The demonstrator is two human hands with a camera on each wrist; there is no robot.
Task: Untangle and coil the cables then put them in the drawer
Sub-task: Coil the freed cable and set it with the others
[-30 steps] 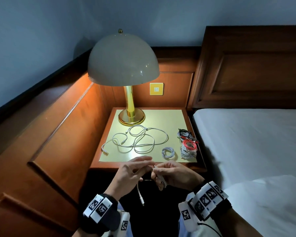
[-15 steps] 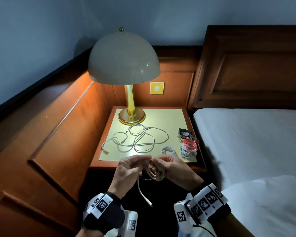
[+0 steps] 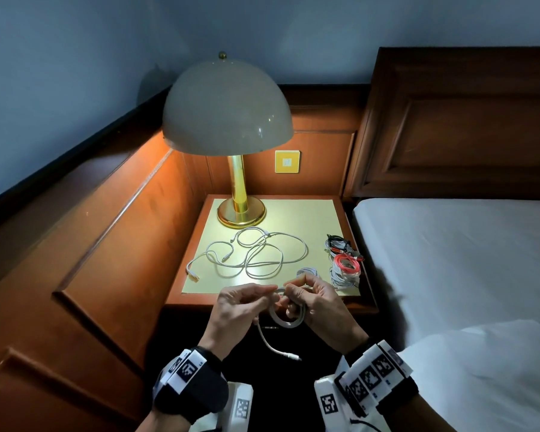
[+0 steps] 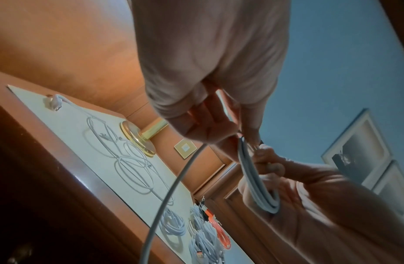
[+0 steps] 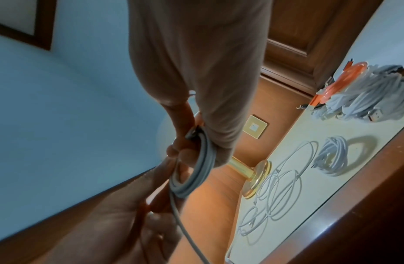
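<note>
Before the nightstand, both hands' grips pinch the white cable, its coil hanging below the right hand and left hand.

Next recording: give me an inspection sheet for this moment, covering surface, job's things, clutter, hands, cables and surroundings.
Surface: nightstand top, lit by the lamp.
Job's things: white cable half coiled in the hands, one end hanging loose below; drawer not identifiable.
Clutter: nothing seen.
Hands: right hand grips the coil; left hand pinches the cable beside it.
Cables: loose tangle of white cable mid-top; small white coil partly behind the right hand; coiled pile, white, red and dark, at the right edge.
Surroundings: brass lamp with dome shade at the back; wall plate; wood panelling; headboard and white bed to the right.
</note>
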